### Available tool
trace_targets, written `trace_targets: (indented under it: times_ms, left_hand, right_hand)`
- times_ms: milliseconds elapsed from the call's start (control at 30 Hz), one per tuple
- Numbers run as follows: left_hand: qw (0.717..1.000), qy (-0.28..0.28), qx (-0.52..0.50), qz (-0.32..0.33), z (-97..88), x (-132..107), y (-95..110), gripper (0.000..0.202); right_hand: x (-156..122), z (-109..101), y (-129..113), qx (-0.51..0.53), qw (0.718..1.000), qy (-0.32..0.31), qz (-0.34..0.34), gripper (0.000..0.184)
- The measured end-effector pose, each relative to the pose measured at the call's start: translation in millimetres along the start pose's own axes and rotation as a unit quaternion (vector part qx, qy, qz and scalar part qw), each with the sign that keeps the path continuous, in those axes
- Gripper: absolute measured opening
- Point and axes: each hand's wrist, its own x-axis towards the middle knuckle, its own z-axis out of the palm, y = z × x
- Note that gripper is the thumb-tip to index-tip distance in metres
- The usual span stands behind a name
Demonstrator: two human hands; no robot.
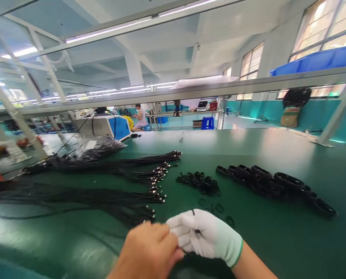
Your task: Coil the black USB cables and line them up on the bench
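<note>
My bare left hand (149, 250) is closed, its fingers curled near the front edge of the table. Against its fingertips lies my right hand (206, 234) in a white glove with a green cuff, palm turned up and fingers bent. Whatever is pinched between the hands is hidden and blurred. A small dark spot shows on the glove's palm; I cannot tell whether it is a piece or a mark. Just beyond the glove are a few loose thin black rings (219, 208). Left of the hands lie bundles of black cables (103, 197) with light metal connector ends.
A heap of small black rings (203, 183) sits mid-table. Larger black oval rings (265, 182) form a row at right. A clear plastic bag (98, 147) and a blue-and-white machine (110, 127) stand back left. A shelf rail (173, 93) crosses overhead. Someone sits (140, 118) far behind.
</note>
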Motion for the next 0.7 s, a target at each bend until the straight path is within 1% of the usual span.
trace_targets:
  times_ms: [33, 100, 167, 200, 300, 400, 467, 567, 633, 700]
  left_hand:
    - [1.0, -0.013, -0.008, -0.023, -7.1, 10, -7, 0.029]
    - [0.992, -0.078, -0.056, -0.08, -16.0, 25, -20, 0.017]
    - [0.974, -0.135, -0.129, -0.13, -18.3, 33, -28, 0.009]
    - [0.963, -0.151, -0.164, -0.151, -17.7, 34, -30, 0.007]
    - [0.941, -0.15, -0.233, -0.194, -14.1, 34, -30, 0.007]
    - [0.927, -0.144, -0.265, -0.222, -10.5, 34, -30, 0.009]
    - [0.917, -0.141, -0.285, -0.238, -5.4, 36, -31, 0.009]
    - [0.905, -0.138, -0.322, -0.239, 11.6, 34, -36, 0.011]
    - [0.904, -0.142, -0.324, -0.239, 28.0, 27, -39, 0.021]
    - [0.909, -0.142, -0.3, -0.253, 45.3, 13, -40, 0.029]
  right_hand:
    - [-1, 0, 6, -0.013, 0.999, -0.019, 0.027, 0.044]
    - [-4, 1, 15, -0.017, 0.996, -0.063, 0.064, 0.052]
    - [-5, 4, 20, -0.013, 0.992, -0.091, 0.085, 0.051]
    - [-4, 5, 22, -0.007, 0.991, -0.095, 0.089, 0.048]
    - [0, 6, 27, 0.025, 0.99, -0.1, 0.1, 0.045]
    - [4, 8, 30, 0.054, 0.987, -0.099, 0.116, 0.046]
    - [5, 12, 30, 0.06, 0.987, -0.091, 0.12, 0.041]
    - [5, 21, 23, 0.092, 0.987, -0.094, 0.093, 0.035]
    - [6, 27, 15, 0.135, 0.985, -0.1, 0.043, 0.039]
    - [6, 32, 5, 0.164, 0.982, -0.091, -0.026, 0.042]
